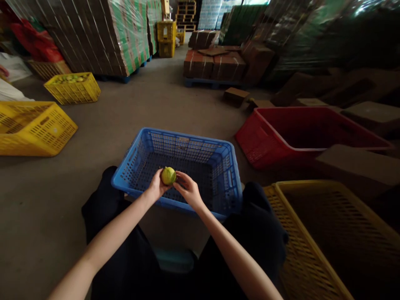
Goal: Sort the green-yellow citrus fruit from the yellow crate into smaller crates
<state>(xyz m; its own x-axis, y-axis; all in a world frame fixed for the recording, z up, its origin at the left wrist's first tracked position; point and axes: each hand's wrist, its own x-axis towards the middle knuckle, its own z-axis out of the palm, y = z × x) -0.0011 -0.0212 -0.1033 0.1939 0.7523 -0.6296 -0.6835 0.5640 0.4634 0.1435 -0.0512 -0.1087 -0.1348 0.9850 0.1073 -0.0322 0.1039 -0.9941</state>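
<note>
A round yellow-green fruit [168, 176] with a smooth, slightly shiny skin is held above the blue plastic crate [187, 139]. My left hand [156, 186] is closed around its left side and underside. From the right, my right hand [189, 191] meets the fruit with thumb and fingertips curled in at its edge; whether anything small is pinched there is hidden. Between my knees, the crate has slotted walls and a dark perforated floor, with a few small dark bits on it. My forearms cross its near rim.
A red tub [265, 146] stands to the right, with a yellow crate [300, 225] nearer me. On the left are another yellow crate [59, 129] and one filled with green fruit [73, 78]. Flat cardboard boxes [215, 64] lie on a blue pallet; wrapped stacks [131, 37] rise behind.
</note>
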